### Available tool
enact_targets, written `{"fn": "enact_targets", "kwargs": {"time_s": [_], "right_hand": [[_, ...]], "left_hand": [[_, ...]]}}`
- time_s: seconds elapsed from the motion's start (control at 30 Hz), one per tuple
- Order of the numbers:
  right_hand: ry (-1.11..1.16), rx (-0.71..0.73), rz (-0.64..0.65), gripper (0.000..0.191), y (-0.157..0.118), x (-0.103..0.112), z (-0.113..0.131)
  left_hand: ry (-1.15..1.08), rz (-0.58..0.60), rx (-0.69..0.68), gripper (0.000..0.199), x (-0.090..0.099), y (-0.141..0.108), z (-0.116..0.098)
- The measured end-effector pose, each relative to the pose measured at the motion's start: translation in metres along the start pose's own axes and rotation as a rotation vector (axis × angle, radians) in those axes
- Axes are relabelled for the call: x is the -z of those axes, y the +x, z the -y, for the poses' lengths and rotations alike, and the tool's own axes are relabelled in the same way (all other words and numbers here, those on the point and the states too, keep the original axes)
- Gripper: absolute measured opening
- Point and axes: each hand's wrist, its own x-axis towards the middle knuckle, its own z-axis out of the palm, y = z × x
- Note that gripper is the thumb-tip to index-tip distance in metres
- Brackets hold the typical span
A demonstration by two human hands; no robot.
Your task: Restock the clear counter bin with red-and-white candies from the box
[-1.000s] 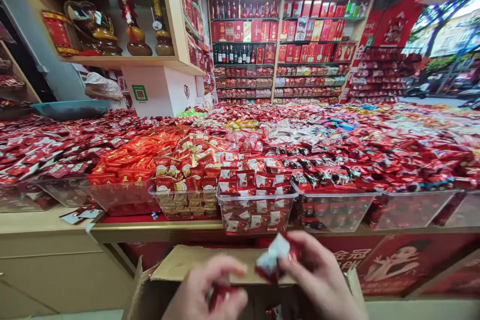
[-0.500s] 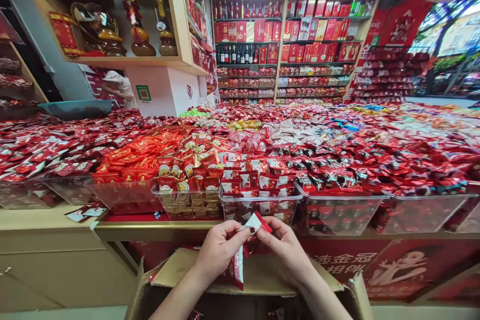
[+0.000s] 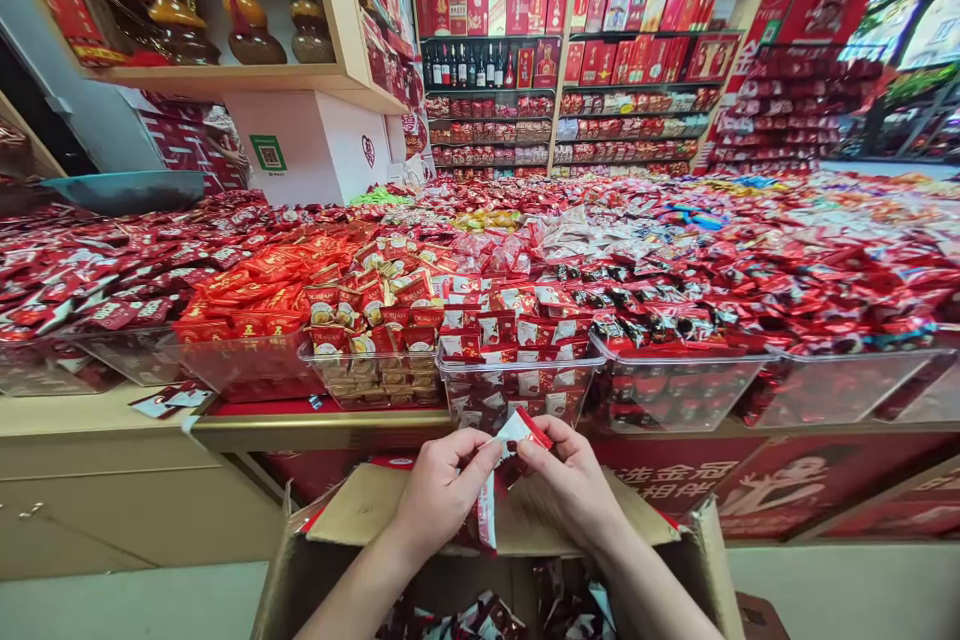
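Both of my hands are raised over an open cardboard box in front of a sweets counter. My left hand and my right hand pinch small red-and-white candy packets between their fingertips, and another packet hangs below my left hand. They are just in front of a clear plastic bin holding the same red-and-white packets. More wrapped packets lie inside the box beneath my forearms.
A row of clear bins lines the counter's front edge, heaped with red wrapped sweets. Shelves of red gift boxes and bottles stand at the back. A blue scoop tray lies at left. Loose packets sit on the wooden ledge.
My hands rose from low over the box and came together at the clear bin's front, pinching packets between them. The view has tilted down slightly, showing more of the box's inside.
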Motion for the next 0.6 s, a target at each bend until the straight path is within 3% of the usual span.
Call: {"fn": "enact_targets", "kwargs": {"time_s": [0.13, 0.27, 0.33, 0.43, 0.5, 0.6], "right_hand": [[-0.004, -0.002, -0.093, 0.019, 0.0, 0.0, -0.002], [0.129, -0.058, -0.174, 0.023, 0.001, 0.001, -0.002], [0.168, -0.098, -0.156, 0.023, 0.001, 0.002, 0.0], [0.187, -0.155, -0.159, 0.024, 0.0, 0.002, 0.002], [0.185, -0.19, -0.173, 0.024, 0.0, 0.003, 0.001], [0.141, -0.255, -0.169, 0.023, -0.002, 0.003, -0.001]], "left_hand": [[-0.074, -0.083, 0.027, 0.025, -0.001, 0.0, 0.003], [-0.491, -0.293, 0.144, 0.021, 0.006, 0.006, 0.004], [-0.889, -0.244, 0.204, 0.02, 0.014, 0.008, 0.0], [-1.426, -0.044, 0.233, 0.026, 0.027, 0.01, -0.009], [-1.593, 0.013, 0.215, 0.028, 0.032, 0.01, -0.013], [-1.671, 0.038, 0.199, 0.032, 0.034, 0.007, -0.015]]}}
